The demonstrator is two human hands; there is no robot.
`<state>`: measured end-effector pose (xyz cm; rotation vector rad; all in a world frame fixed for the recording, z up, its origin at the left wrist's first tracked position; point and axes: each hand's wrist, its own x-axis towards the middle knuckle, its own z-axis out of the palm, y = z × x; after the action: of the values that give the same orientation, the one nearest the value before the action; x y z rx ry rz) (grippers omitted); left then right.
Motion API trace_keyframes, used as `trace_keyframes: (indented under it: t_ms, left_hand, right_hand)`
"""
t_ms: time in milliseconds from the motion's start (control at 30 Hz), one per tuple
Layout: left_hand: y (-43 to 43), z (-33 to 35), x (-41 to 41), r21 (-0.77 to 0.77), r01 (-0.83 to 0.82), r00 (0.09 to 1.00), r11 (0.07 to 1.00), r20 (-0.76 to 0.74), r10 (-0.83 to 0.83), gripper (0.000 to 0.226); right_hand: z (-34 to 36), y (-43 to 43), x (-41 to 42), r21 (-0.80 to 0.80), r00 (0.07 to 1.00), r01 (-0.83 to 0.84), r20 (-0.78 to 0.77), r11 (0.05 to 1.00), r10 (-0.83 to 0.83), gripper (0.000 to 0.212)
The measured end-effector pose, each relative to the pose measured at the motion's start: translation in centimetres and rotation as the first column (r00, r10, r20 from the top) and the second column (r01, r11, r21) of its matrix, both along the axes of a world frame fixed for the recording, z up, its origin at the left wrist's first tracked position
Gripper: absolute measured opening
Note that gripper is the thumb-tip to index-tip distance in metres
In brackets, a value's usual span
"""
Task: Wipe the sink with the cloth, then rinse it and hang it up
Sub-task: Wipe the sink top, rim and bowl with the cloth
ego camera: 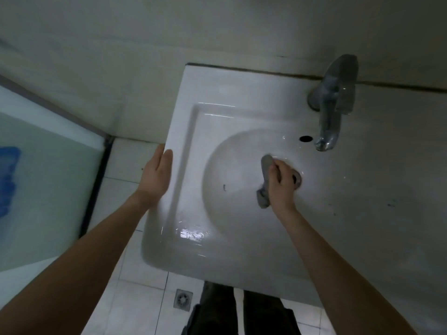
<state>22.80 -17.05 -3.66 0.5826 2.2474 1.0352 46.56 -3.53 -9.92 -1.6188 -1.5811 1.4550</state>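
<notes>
Your right hand [281,184] gripped the cloth [263,198] at nine o'clock of the drain [297,180]; your left hand [156,176] lay open on the sink [183,131] rim. Wiping seemed underway; rinsing and hanging remained.

Glossy white ceramic sink [183,122], dull metal tap [331,102], soft grey cloth [264,182].

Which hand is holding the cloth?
The right hand, gripping the grey cloth in the basin by the drain; the left hand rests flat on the sink edge, holding nothing.
</notes>
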Motion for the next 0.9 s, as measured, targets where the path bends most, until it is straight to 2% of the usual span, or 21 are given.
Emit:
trace_keyframes:
  t_ms: [167,233,267,333,367,400,433,500,533,567,633,667,733,767,800,833,900]
  left_hand:
    - [-0.3,-1.5,-1.2,0.049,0.017,1.000,0.999,0.004,-0.017,0.040]
    - [-0.4,-1.6,-1.4,0.063,0.011,0.999,0.998,0.034,-0.014,0.040]
    - [-0.4,-1.6,-1.4,0.067,0.013,0.999,0.998,0.035,-0.016,0.039]
    - [-0.6,-1.3,-1.2,0.062,0.014,1.000,0.998,0.026,-0.016,0.037]
    - [-0.6,-1.1,-1.0,0.059,0.021,1.000,0.998,0.016,-0.022,0.037]
    - [-0.5,-1.0,-0.8,0.050,0.025,1.000,0.998,0.012,-0.026,0.036]
    - [-0.6,-0.8,-0.7,0.038,0.030,0.999,0.999,0.009,-0.031,0.036]
    - [-0.6,-0.6,-0.8,0.020,0.036,0.999,0.999,-0.007,-0.036,0.036]
    - [-0.6,-0.7,-0.9,0.016,0.034,0.999,0.999,-0.008,-0.034,0.036]
    - [-0.7,-0.8,-1.2,0.012,0.035,0.999,0.999,0.002,-0.035,0.036]
    - [-0.7,-1.0,-1.3,0.030,0.041,0.999,0.999,0.011,-0.041,0.038]
    - [-0.6,-1.1,-1.3,0.044,0.049,0.999,0.998,0.000,-0.049,0.038]
    - [-0.6,-1.1,-1.3,0.045,0.059,0.998,0.997,-0.005,-0.058,0.036]
    - [-0.6,-1.1,-1.3,0.041,0.056,0.998,0.998,0.004,-0.056,0.033]
    - [-0.6,-1.1,-1.3,0.034,0.055,0.998,0.998,0.005,-0.055,0.029]
    - [-0.6,-0.9,-1.2,0.030,0.053,0.999,0.998,0.005,-0.053,0.025]
    - [-0.6,-0.7,-1.2,0.033,0.037,0.999,0.999,0.002,-0.037,0.023]
  right_hand:
    - [-2.5,-4.7,-7.9,0.135,0.987,-0.117,-0.097,0.984,0.130,0.022]
    - [-1.5,-7.6,-6.8,0.184,0.938,-0.300,-0.121,0.936,0.324,0.013]
    - [-1.0,-8.5,-5.0,0.234,0.874,-0.445,-0.096,0.864,0.476,0.008]
    - [-1.1,-8.1,0.3,0.312,0.672,-0.715,0.062,0.626,0.738,0.010]
    - [-1.6,-6.8,3.1,0.298,0.584,-0.797,0.164,0.525,0.795,0.011]
    - [-2.4,-5.2,5.7,0.261,0.544,-0.836,0.275,0.483,0.793,0.012]
    - [-3.5,-3.7,7.8,0.228,0.555,-0.831,0.388,0.507,0.736,0.013]
    - [-5.5,-1.4,9.5,0.184,0.641,-0.717,0.553,0.672,0.533,0.016]
    - [-6.2,-0.7,8.3,0.189,0.689,-0.634,0.578,0.750,0.437,0.019]
    - [-6.6,-0.3,5.8,0.203,0.756,-0.539,0.544,0.817,0.364,0.021]
    - [-6.4,-1.0,-1.3,0.247,0.906,-0.340,0.344,0.907,0.246,0.025]
    - [-5.7,-2.1,-4.7,0.254,0.955,-0.248,0.225,0.935,0.192,0.023]
    - [-3.3,-5.2,-9.0,0.222,0.992,-0.129,0.038,0.967,0.124,0.015]
    - [-2.2,-6.7,-9.1,0.217,0.981,-0.188,-0.001,0.958,0.193,0.012]
    - [-1.2,-7.9,-8.0,0.236,0.942,-0.321,-0.018,0.917,0.335,0.011]
    - [-0.7,-8.6,-5.6,0.259,0.857,-0.494,-0.014,0.830,0.515,0.012]
    - [-0.5,-7.8,0.4,0.262,0.607,-0.778,0.074,0.572,0.791,0.021]
